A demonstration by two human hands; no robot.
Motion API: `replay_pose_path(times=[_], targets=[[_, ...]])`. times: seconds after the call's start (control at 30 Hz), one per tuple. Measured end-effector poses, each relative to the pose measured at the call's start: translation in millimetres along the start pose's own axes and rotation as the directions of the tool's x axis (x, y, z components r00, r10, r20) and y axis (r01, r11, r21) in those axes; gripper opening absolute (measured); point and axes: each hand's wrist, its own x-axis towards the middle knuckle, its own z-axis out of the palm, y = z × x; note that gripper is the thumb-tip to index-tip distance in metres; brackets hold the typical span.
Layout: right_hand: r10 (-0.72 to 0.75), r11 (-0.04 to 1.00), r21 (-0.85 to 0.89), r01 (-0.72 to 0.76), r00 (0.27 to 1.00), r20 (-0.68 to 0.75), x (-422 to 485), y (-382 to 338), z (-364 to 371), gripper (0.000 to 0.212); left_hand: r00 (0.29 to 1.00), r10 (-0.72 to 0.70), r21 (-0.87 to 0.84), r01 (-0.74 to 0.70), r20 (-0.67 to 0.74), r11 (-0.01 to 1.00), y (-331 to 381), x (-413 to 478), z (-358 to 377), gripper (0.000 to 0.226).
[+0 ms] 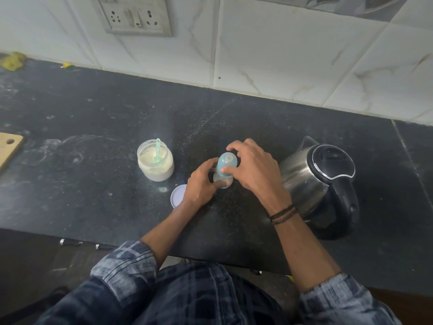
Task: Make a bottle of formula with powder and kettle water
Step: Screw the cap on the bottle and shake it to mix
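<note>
Dark counter (105, 113), tiled wall behind: bottle (223, 171) stood btwn powder jar (155, 163) & kettle (318, 184).
Body is gripped by left hand (201, 184), cap pinched by right hand (253, 170); if twisted w/ a loose hold, bottle could be tipped.

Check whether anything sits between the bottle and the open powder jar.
Nothing visible does. The bottle, held by both hands, stands right of the jar with bare counter between them; the lid lies nearer, off that line.

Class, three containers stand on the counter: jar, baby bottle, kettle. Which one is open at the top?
The powder jar: its mouth is uncovered, with a green scoop standing in the powder. The kettle has its lid down, and the baby bottle wears its cap.
</note>
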Motion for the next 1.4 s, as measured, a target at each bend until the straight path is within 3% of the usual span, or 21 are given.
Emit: replay_pose_path(times=[0.2,0.33,0.5,0.67,0.8,0.97,1.13,1.3,1.4], targets=[[-0.005,1.0,-0.006,0.005,0.999,0.038,2,0,3,0.052,1.0,0.011,0.011,-0.011,0.006,1.0,0,0,0,0.062],[-0.025,1.0,-0.01,0.025,1.0,0.011,2,2,2,0.07,1.0,0.015,0.016,-0.015,-0.002,1.0,0,1,0,0.064],[0.0,1.0,0.019,-0.001,0.999,0.036,4,0,12,0.052,1.0,0.011,0.0,-0.011,0.003,1.0,2,0,0,0.063],[-0.026,0.999,0.031,0.024,0.997,0.077,4,4,14,0.07,1.0,0.009,-0.008,-0.009,-0.007,1.0,2,-2,0,0.062],[-0.021,1.0,0.024,0.019,0.998,0.055,4,3,23,0.054,1.0,0.009,-0.007,-0.009,-0.006,1.0,2,-2,0,0.063],[-0.016,0.999,0.046,0.013,0.998,0.059,5,6,26,0.07,1.0,0.009,-0.012,-0.01,-0.016,1.0,2,-3,1,0.063],[0.006,0.999,0.039,-0.007,1.0,0.006,5,6,33,0.054,1.0,0.008,-0.006,-0.008,-0.019,1.0,3,-3,0,0.062],[0.013,0.996,0.086,-0.014,1.0,0.015,5,12,39,0.072,1.0,0.006,-0.011,-0.006,-0.017,1.0,5,-5,0,0.061],[-0.016,0.992,0.125,0.016,1.0,-0.003,5,14,42,0.065,1.0,0.013,0.007,-0.013,-0.013,1.0,5,-5,0,0.061]])
